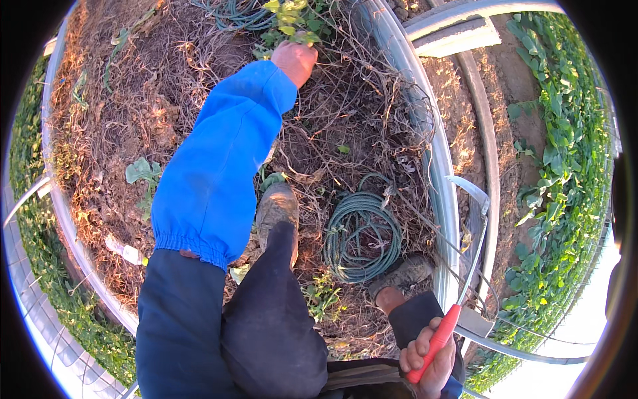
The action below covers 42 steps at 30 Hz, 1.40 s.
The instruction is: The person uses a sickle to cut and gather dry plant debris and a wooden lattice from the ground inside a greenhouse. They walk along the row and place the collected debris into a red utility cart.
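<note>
My left hand (296, 62), its arm in a blue sleeve cover, reaches far forward to a leafy green plant (290, 20). Its fingers curl in at the base of the leaves and are partly hidden there. Low on the right, my right hand (428, 362) is wrapped round the red handle of a sickle (470, 246). The thin metal shaft points up and away, and the curved blade at its end hangs over the pale rail on the right.
A coil of green hose (363, 236) lies between my shoes (278, 206). Dry stems cover the soil, with another green coil (236, 14) at the far end. A pale curved rail (435, 159) runs along the right, leafy rows (565, 153) beyond. A whitish bottle (125, 250) lies left.
</note>
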{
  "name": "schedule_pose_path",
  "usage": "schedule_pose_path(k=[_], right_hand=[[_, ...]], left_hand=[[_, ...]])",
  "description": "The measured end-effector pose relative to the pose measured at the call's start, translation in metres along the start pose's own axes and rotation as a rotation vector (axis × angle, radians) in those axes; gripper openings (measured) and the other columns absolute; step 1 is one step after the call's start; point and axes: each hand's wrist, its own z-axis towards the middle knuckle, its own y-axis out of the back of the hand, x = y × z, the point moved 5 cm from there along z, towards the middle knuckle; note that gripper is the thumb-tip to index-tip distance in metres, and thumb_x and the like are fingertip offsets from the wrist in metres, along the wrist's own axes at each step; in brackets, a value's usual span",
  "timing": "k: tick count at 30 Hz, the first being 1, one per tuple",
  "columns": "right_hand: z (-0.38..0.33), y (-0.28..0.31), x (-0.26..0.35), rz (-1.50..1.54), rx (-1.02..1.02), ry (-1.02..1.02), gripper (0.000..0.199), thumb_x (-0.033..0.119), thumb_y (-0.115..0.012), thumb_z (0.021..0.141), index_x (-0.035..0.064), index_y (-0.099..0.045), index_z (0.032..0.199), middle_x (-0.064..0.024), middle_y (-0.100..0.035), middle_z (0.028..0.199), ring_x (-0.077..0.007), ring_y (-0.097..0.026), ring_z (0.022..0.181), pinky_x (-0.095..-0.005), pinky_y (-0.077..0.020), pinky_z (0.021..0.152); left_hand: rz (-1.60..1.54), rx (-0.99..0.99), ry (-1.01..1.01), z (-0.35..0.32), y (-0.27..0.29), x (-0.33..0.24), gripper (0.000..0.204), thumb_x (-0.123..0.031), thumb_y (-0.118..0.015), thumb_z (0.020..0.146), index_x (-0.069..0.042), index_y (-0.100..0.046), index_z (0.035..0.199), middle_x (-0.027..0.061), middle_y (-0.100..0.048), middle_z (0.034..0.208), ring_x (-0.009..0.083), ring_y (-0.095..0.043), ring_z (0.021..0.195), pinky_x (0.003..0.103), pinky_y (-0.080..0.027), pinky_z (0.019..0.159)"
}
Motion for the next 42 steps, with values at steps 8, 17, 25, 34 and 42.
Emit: schedule_pose_path(k=[8,17,25,34,42], right_hand=[[0.0,-0.006,0.012,0.078,-0.149,-0.034,0.042,0.032,-0.059,0.096,0.0086,-0.046,0.128,-0.003,-0.047,0.076,-0.0174,-0.045,0.056,-0.0301,-0.0397,0.048],[0.01,-0.011,0.022,0.162,-0.183,-0.056,0.031,0.025,-0.051,0.099,0.008,-0.046,0.125,-0.0042,-0.048,0.075,-0.0191,-0.045,0.056,-0.0327,-0.0393,0.048],[0.018,-0.036,0.038,0.058,-0.302,-0.079,0.035,0.034,-0.047,0.101,0.0088,-0.044,0.126,-0.0018,-0.045,0.074,-0.0146,-0.042,0.055,-0.0285,-0.0377,0.047],[0.026,-0.015,0.024,-0.034,-0.164,-0.056,0.056,0.047,-0.061,0.092,0.0058,-0.043,0.127,-0.0015,-0.048,0.077,-0.011,-0.046,0.051,-0.0268,-0.0411,0.043],[0.026,-0.012,0.021,-0.02,-0.196,-0.041,0.07,0.05,-0.075,0.081,0.0044,-0.045,0.125,-0.0005,-0.052,0.077,-0.0118,-0.05,0.052,-0.0277,-0.0416,0.045]], left_hand=[[-0.13,-0.072,0.254,0.001,-0.018,0.037,0.027,-0.007,-0.055,0.093,-0.006,-0.064,0.118,0.0119,-0.045,0.137,0.0353,-0.058,0.108,0.044,-0.055,0.089],[-0.169,-0.313,0.364,-0.01,-0.007,0.026,0.028,-0.009,-0.065,0.082,-0.012,-0.068,0.11,0.009,-0.049,0.127,0.0317,-0.061,0.102,0.044,-0.055,0.078],[-0.182,-0.513,0.13,-0.006,-0.023,0.023,0.024,-0.011,-0.061,0.083,-0.013,-0.068,0.106,0.005,-0.063,0.11,0.0271,-0.06,0.103,0.04,-0.055,0.081],[-0.003,0.189,0.056,0.067,-0.13,0.088,0.014,-0.011,-0.062,0.08,-0.004,-0.072,0.086,0.0144,-0.07,0.095,0.033,-0.067,0.087,0.042,-0.055,0.073],[-0.045,0.169,0.054,0.041,-0.063,0.048,0.024,-0.017,-0.059,0.084,-0.01,-0.07,0.104,0.0112,-0.069,0.101,0.0327,-0.065,0.094,0.041,-0.053,0.08]])
